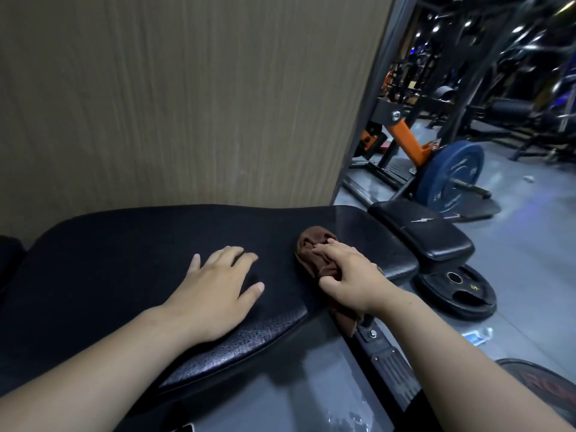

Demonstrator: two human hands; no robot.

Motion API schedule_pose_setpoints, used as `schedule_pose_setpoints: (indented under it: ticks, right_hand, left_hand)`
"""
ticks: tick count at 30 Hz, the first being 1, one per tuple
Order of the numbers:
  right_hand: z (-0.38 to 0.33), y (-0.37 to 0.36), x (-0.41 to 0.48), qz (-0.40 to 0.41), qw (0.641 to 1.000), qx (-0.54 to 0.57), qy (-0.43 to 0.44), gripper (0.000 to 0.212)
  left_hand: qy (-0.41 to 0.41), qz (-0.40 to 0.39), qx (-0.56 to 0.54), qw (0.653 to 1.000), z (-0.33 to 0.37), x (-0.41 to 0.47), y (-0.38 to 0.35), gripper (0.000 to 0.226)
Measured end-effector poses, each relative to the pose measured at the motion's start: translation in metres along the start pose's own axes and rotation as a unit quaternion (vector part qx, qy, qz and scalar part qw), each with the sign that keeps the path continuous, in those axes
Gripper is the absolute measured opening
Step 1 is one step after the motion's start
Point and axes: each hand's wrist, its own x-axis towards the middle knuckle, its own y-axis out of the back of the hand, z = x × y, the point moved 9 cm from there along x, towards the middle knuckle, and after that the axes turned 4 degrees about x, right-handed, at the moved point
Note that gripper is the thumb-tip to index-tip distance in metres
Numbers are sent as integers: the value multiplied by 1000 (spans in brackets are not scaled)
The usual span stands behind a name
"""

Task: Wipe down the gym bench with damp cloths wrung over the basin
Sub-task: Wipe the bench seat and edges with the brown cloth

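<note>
1. Head view: left hand (pixel 218 285) rests flat on the black padded surface (pixel 124 260), fingers straight, spread wide, holding nothing.
2. Right hand (pixel 349 275) grips the brown cloth (pixel 314 244) at the surface's right end, fingers curled round it.
3. A weight plate (pixel 458 291) lies on the floor just right of the surface.

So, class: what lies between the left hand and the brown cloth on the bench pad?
Only bare black bench pad; the head view shows nothing between the left hand and the brown cloth.
</note>
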Motion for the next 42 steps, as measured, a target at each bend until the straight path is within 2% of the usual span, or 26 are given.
schedule_pose_setpoints:
  ticks: [5,11,15,20,31,36,42]
  right_hand:
    - [53,26,4,26,996,20,-87,61]
    - [117,62,-11,117,968,89,-205,54]
    - [142,69,-20,151,948,121,-254,70]
    - [130,71,-2,157,957,64,-235,47]
    - [137,68,65,115,969,7,-218,44]
    - [142,61,104,79,977,-19,-196,36]
    - [139,54,149,58,981,-26,-182,46]
  left_hand:
    - [5,-15,13,1000,-1,7,-7,59]
    - [25,-23,22,999,-18,5,-5,59]
    - [43,-31,23,998,-33,-1,-3,59]
    - [72,-26,23,997,-60,-9,4,58]
    - [135,-21,18,990,-107,-18,15,58]
    - [126,-12,20,992,-102,-1,14,59]
    - [109,12,16,994,-87,27,20,63]
